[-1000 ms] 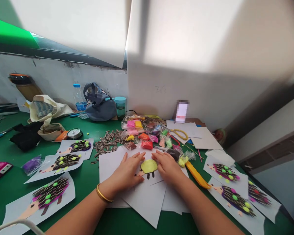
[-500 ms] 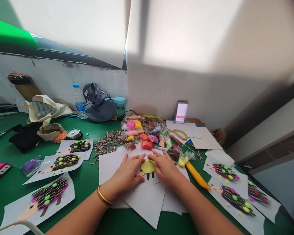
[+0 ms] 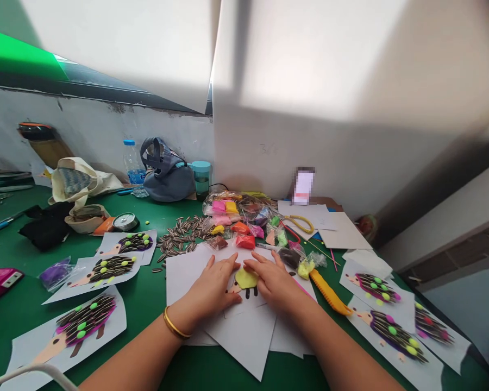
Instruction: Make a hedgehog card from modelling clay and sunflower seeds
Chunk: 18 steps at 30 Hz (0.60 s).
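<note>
Between my two hands, a flattened yellow clay piece (image 3: 246, 277) lies on white paper (image 3: 244, 336), with a peach snout at its left and two short black legs below. My left hand (image 3: 215, 285) rests at the clay's left side, fingers spread, a gold bangle on the wrist. My right hand (image 3: 273, 279) lies at its right edge, fingers stretched out and touching the yellow clay. Neither hand grips anything. Bags of coloured clay (image 3: 242, 228) and a heap of striped seeds (image 3: 181, 234) sit just beyond the paper.
Seed-and-clay hedgehog pictures lie at left (image 3: 81, 326) and right (image 3: 395, 331). A yellow cutter (image 3: 329, 293) is beside my right forearm. Yellow-handled scissors (image 3: 299, 222), a bottle (image 3: 134, 171), a blue bag (image 3: 167, 174) and a phone (image 3: 303, 185) stand or lie farther back.
The view has shifted slightly. My right fingers have moved a little left over the yellow clay's upper edge; my left hand is nearly unchanged.
</note>
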Each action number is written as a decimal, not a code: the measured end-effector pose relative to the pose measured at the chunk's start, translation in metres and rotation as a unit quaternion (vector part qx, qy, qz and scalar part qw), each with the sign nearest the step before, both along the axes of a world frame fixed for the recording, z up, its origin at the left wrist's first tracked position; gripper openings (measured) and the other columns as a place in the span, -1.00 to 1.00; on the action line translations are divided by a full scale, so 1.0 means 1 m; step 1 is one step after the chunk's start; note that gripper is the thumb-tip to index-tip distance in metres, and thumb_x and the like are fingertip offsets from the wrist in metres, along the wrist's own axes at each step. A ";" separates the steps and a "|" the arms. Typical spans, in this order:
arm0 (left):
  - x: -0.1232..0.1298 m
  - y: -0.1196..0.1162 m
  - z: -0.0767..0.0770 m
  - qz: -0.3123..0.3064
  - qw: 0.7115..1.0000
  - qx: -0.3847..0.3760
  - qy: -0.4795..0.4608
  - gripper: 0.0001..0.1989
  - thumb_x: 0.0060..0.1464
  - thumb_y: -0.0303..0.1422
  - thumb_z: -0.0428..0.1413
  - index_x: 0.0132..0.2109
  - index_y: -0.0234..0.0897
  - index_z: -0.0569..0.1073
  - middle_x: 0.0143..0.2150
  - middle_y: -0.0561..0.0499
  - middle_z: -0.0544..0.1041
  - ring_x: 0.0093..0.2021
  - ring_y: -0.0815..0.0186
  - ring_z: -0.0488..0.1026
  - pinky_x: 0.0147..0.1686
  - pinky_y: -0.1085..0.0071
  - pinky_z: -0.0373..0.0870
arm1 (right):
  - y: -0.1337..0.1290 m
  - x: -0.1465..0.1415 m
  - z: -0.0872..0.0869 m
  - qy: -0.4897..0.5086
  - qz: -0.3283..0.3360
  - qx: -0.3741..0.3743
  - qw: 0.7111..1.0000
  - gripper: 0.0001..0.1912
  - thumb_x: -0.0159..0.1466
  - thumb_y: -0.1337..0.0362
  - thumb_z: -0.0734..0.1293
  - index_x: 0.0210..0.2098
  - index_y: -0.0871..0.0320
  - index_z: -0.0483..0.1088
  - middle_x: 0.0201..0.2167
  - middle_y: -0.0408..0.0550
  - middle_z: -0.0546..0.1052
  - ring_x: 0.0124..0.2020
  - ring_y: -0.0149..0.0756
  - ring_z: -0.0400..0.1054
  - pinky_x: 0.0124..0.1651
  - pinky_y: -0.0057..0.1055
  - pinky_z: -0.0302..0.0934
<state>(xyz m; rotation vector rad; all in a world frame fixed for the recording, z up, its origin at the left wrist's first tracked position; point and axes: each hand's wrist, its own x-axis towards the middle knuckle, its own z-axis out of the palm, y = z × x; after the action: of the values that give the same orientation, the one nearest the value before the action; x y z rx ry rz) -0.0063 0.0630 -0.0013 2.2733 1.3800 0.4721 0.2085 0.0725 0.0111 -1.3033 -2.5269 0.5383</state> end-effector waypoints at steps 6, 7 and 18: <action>0.000 0.001 -0.002 0.009 1.000 0.011 0.010 -0.06 -0.11 -0.30 0.29 0.36 -0.19 0.00 0.30 -0.23 0.33 0.32 -0.03 0.23 0.35 -0.13 -0.10 | -0.001 -0.004 -0.004 -0.003 0.010 -0.002 1.000 -0.28 0.14 0.49 0.12 0.31 0.07 0.16 0.30 -0.03 0.30 0.40 -0.24 -0.05 0.40 0.08 -0.51; 0.000 0.001 -0.002 0.007 1.000 0.012 0.011 -0.05 -0.10 -0.29 0.29 0.36 -0.18 0.00 0.29 -0.22 0.34 0.32 -0.02 0.23 0.35 -0.13 -0.10 | -0.001 -0.004 -0.004 -0.002 0.010 0.000 1.000 -0.29 0.14 0.48 0.12 0.30 0.07 0.17 0.29 -0.03 0.30 0.40 -0.24 -0.04 0.40 0.08 -0.52; 0.000 0.000 0.003 0.002 1.000 0.012 0.028 -0.07 -0.07 -0.28 0.29 0.36 -0.19 -0.01 0.30 -0.24 0.34 0.32 0.03 0.24 0.35 -0.13 -0.15 | -0.003 -0.005 0.002 -0.006 0.024 0.012 1.000 -0.28 0.14 0.49 0.13 0.30 0.02 0.17 0.29 -0.04 0.31 0.40 -0.24 -0.04 0.39 0.11 -0.54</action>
<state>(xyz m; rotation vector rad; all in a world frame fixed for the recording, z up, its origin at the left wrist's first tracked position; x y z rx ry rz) -0.0063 0.0631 0.0015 2.3198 1.4134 0.4310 0.2034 0.0700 0.0134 -1.2447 -2.5710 0.5094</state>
